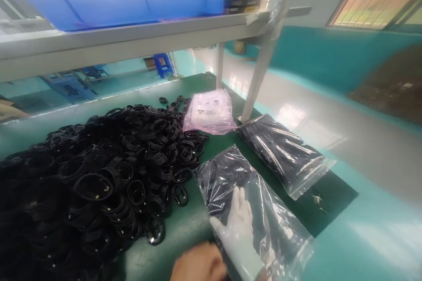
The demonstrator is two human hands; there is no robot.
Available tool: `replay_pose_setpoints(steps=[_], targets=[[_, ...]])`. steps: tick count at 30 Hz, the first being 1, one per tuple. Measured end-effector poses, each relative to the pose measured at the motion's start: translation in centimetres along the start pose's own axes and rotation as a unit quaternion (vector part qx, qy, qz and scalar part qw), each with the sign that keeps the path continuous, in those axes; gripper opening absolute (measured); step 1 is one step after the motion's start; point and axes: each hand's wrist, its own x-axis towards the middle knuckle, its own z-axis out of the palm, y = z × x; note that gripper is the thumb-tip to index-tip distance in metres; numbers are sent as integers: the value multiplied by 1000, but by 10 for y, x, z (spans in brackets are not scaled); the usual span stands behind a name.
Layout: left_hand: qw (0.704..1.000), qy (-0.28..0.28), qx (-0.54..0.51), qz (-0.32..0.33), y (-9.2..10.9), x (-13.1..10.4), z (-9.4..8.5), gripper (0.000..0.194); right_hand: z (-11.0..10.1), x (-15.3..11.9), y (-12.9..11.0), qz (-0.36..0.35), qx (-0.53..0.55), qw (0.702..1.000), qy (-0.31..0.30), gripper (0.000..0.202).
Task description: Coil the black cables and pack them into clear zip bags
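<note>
My right hand (235, 228), in a white glove, lies flat with its fingers stretched out over a clear plastic bag (270, 210). I cannot tell whether it is on top of the film or inside the bag. Rows of black coiled cables fill the far end of this bag. My left hand (199, 263) is bare, blurred and cut off by the bottom edge, close to the bag's near left side; its fingers are not clear. To the left spreads a large heap of black coiled cables (132, 162), with a single coil (154, 229) at its near edge.
A second clear bag of black cables (280, 149) lies at the table's right edge. Behind stands a pinkish plastic bag (211, 109) with white contents. A shelf (148, 39) with a blue bin (132, 0) spans above, held by a post (260, 66) on the green tabletop (184, 232).
</note>
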Motion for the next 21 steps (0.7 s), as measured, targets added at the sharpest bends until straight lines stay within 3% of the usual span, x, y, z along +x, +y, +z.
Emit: replay_pose_setpoints(steps=[1,4,7,9,12,21], targets=[[1000,4,4,5,0,18,-11,18,0,0,7,0,25,1000,5,81],[994,92,17,60,11,77,-32,23,-1,7,31,-17,90,994,65,46],[984,128,78,100,24,124,-30,19,-3,22,52,-73,124,983,110,29],[979,132,130,84,27,140,-23,15,-4,33,61,-100,132,981,102,22],[977,137,159,46,24,144,-14,12,-6,46,66,-123,140,979,82,18],[988,98,91,81,17,133,-19,12,-9,62,57,-172,128,976,29,17]])
